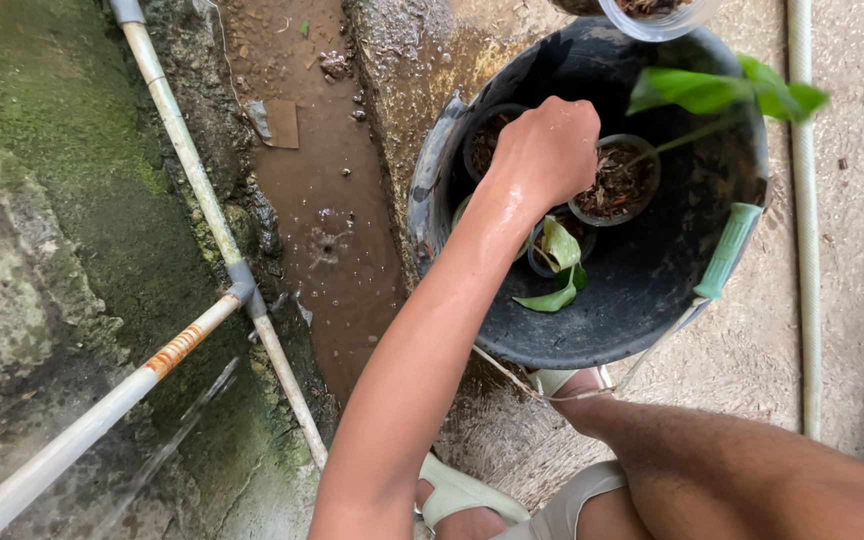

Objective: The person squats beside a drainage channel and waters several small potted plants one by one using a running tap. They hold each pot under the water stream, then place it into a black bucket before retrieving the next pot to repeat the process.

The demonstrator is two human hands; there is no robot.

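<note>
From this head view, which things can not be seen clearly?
- Left hand: its fingers curl downward into the black bucket, so their grip is hidden.
- Right hand: outside the frame.
- Dark pot: partly covered by the hand.
- Clear cup: cut off by the top edge.
- Small pot: hidden under its own leaves.

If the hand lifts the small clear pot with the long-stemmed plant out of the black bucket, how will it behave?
The small clear pot looks thin-walled, so it may flex if squeezed. It is filled with coarse bark-like mix, so it is probably light. The long stem with green leaves leans far to one side, so the pot may tip that way. The left hand looks wet, so the grip may slip.
</note>
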